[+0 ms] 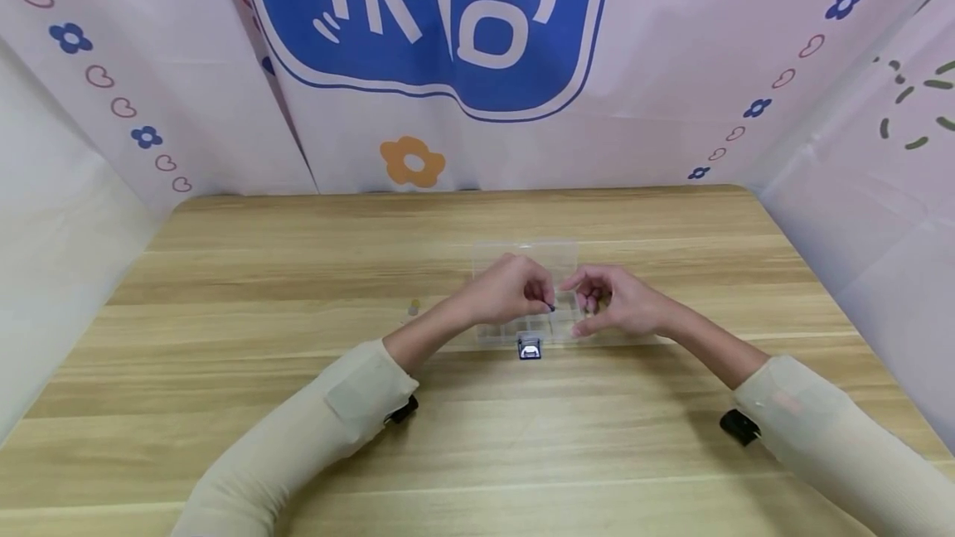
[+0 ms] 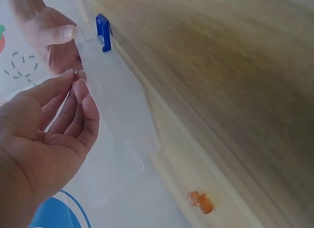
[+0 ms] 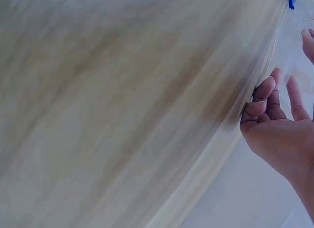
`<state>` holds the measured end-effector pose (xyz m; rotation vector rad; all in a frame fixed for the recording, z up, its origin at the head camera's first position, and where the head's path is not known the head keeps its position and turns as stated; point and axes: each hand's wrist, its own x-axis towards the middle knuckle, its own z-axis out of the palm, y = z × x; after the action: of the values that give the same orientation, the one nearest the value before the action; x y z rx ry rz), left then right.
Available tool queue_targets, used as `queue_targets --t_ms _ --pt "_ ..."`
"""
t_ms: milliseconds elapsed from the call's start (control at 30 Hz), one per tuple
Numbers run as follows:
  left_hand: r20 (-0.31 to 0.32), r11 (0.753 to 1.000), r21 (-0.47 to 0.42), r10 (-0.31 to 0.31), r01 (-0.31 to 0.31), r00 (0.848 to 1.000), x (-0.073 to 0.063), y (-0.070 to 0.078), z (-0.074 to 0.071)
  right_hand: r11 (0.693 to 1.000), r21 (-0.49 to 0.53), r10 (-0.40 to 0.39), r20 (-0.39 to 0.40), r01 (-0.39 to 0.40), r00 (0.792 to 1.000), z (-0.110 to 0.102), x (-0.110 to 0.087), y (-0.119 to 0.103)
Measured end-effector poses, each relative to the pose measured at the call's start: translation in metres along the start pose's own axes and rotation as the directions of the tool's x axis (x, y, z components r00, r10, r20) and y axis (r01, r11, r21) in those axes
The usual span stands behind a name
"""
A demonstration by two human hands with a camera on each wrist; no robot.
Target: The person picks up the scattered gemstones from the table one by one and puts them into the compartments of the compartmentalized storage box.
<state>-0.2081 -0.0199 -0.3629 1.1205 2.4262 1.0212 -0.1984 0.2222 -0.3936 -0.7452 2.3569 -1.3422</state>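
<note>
A clear plastic compartment box [image 1: 515,331] lies on the table with its transparent lid [image 1: 488,255] raised at the back. On its front is a blue latch [image 1: 530,347], also seen as a blue clip [image 2: 103,33] in the left wrist view. Above the box, my left hand [image 1: 515,290] pinches a tiny dark piece [image 1: 551,307] between thumb and fingertips; its kind is too small to tell. At the box's right end my right hand [image 1: 622,301] holds the sides, thumb at the front corner and index finger toward the back.
Two small glossy orange pieces [image 2: 205,204] lie on the wooden table [image 1: 298,404], left of the box. A printed cloth [image 1: 642,139] hangs behind the table's far edge, and white sheets stand at both sides.
</note>
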Motion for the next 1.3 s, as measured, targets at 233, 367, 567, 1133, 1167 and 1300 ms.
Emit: queue_targets --t_ms 233,367,567,1133,1167,1300 --pt "0.012 1.000 0.006 -0.002 0.002 1.000 0.004 0.003 0.003 1.000 -0.003 -0.006 -0.002 0.006 1.000 0.000 0.000 0.000" --pt "0.019 1.000 0.006 -0.006 0.006 1.000 0.007 0.005 0.005 1.000 -0.003 -0.008 -0.001 0.008 1.000 0.001 0.000 0.000" --pt "0.032 1.000 -0.002 -0.018 0.018 0.999 0.010 0.006 0.006 1.000 -0.003 -0.019 0.001 0.019 1.000 0.001 0.000 0.000" --pt "0.032 1.000 0.030 0.007 -0.008 0.999 0.018 0.009 0.010 1.000 0.000 -0.008 0.010 0.008 1.000 -0.001 -0.001 0.000" --pt "0.033 0.999 0.032 0.007 -0.009 0.999 0.018 0.008 0.010 1.000 -0.002 -0.009 0.009 0.009 1.000 -0.001 -0.001 0.000" --pt "0.041 0.999 0.032 0.005 -0.006 0.999 0.019 0.007 0.011 1.000 -0.010 -0.013 0.007 0.013 1.000 0.000 -0.001 0.000"
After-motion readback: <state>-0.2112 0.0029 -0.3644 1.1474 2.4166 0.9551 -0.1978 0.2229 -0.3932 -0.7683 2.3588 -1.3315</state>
